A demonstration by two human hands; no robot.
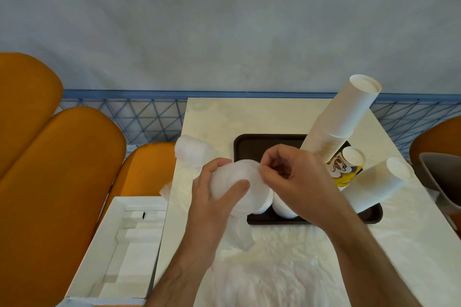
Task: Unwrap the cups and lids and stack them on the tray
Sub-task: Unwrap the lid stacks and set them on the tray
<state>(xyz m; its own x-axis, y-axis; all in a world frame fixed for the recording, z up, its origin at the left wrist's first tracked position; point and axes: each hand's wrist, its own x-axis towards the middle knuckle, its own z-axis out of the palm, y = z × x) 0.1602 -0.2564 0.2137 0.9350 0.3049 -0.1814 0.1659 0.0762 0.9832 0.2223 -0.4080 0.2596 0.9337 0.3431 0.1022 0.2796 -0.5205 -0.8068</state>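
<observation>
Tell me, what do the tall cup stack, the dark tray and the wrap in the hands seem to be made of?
Tall cup stack: probably paper, matte white, with rolled rims showing as fine ridges.
Dark tray: likely plastic, dark brown with a dull finish and rounded corners.
Wrap: thin, cloudy, translucent plastic film, creased where the left hand grips it.

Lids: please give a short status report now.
Left hand grips wrapped lids. Right hand pinches the wrap. Cup stacks stand on tray. Nothing in the way.
</observation>
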